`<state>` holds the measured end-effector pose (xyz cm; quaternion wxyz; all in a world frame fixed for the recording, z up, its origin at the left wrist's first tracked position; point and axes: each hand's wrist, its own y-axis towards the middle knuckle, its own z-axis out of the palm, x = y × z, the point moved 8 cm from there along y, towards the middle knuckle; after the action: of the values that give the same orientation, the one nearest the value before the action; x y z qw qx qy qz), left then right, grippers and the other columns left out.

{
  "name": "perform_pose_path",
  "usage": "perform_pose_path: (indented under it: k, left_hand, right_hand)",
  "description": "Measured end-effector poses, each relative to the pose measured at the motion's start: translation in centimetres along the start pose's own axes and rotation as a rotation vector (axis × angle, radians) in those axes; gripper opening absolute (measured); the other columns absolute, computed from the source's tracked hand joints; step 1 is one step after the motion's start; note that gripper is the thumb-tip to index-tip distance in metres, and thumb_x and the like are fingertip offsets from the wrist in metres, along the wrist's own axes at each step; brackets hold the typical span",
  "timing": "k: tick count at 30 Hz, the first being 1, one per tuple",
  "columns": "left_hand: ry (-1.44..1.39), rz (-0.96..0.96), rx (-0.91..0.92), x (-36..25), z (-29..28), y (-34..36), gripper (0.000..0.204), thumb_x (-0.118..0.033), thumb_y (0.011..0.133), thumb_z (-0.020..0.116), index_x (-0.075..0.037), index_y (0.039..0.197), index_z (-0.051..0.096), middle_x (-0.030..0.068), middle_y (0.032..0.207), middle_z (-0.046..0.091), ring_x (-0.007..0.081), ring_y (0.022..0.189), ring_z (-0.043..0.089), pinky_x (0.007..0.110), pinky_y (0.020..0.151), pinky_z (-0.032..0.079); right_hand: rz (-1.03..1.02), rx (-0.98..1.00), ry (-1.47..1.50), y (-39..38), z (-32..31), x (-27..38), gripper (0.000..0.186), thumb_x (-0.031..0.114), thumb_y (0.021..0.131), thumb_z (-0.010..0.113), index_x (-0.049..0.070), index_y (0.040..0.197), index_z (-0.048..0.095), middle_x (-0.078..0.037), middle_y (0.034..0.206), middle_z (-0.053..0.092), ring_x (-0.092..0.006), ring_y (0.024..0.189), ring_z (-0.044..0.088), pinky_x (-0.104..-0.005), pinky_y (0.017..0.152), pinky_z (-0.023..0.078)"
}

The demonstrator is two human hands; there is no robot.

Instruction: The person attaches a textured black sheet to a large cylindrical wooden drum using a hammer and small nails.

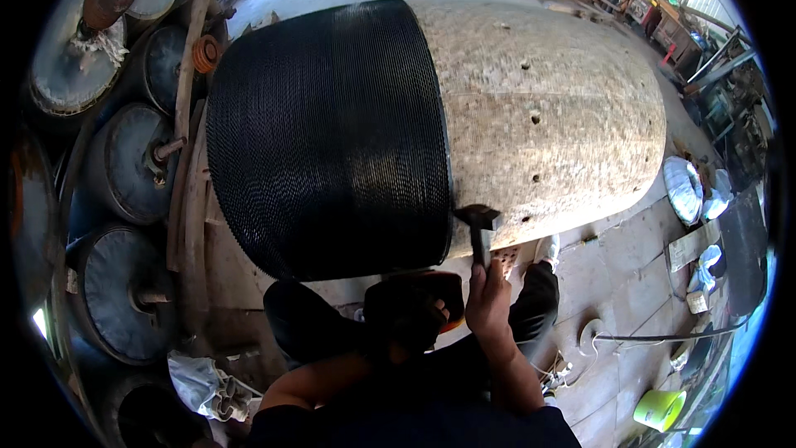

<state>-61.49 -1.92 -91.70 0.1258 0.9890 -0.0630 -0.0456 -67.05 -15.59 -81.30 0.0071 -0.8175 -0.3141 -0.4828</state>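
Note:
A large drum lies across the middle. Its left part is covered in black ribbed sheeting (332, 133), and its right part has a bare, mottled beige surface (564, 91) with several small dark holes. My right hand (489, 303) is closed round the handle of a hammer (478, 220), whose dark head is at the lower edge of the drum, just right of the black covering. Lower and to the left, my left hand (419, 319) is mostly lost in shadow, with curled fingertips showing beside a dark container with an orange-red rim (457, 290). What those fingers hold is hidden.
Several big dark rollers (128, 294) with protruding shafts are stacked along the left, beside wooden planks (189, 58). White wrapped bundles (682, 191) lie at the right. A yellow-green bucket (659, 409) and a rod on a round base (592, 337) are at the lower right.

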Motion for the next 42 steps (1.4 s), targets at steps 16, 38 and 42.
perform_pose_path:
  k: [16, 38, 42]
  left_hand:
    - [-0.033, -0.253, -0.148, 4.0, -10.2, 5.5, 0.034, -0.03, 0.093, 0.063, -0.003, 0.113, 0.06, 0.0161, 0.101, 0.065, 0.03, 0.09, 0.066, 0.041, 0.078, 0.055]
    - [-0.077, 0.192, -0.67, 7.1, -19.8, 7.1, 0.023, -0.008, 0.088, 0.066, 0.002, 0.108, 0.06, 0.018, 0.098, 0.067, 0.0317, 0.085, 0.067, 0.046, 0.079, 0.056]
    - [0.034, 0.08, -0.822, 12.8, -22.8, 8.0, 0.025, 0.004, 0.076, 0.073, -0.002, 0.098, 0.063, 0.0172, 0.109, 0.065, 0.0319, 0.089, 0.068, 0.047, 0.077, 0.058]
  right_hand:
    - [-0.051, -0.157, 0.461, -1.3, -3.6, 2.3, 0.022, 0.015, 0.101, 0.052, -0.006, 0.108, 0.053, -0.02, 0.072, 0.061, -0.0321, 0.057, 0.06, -0.0429, 0.054, 0.046]
    - [-0.223, -0.241, 0.321, -2.4, -3.8, 2.2, 0.016, 0.006, 0.097, 0.048, -0.009, 0.102, 0.053, -0.019, 0.07, 0.058, -0.0302, 0.063, 0.065, -0.0417, 0.053, 0.046]
    - [-0.062, -0.087, -0.084, 0.8, -0.3, 1.1, 0.015, 0.009, 0.097, 0.056, -0.002, 0.106, 0.055, -0.028, 0.076, 0.062, -0.0515, 0.07, 0.061, -0.0549, 0.057, 0.046]
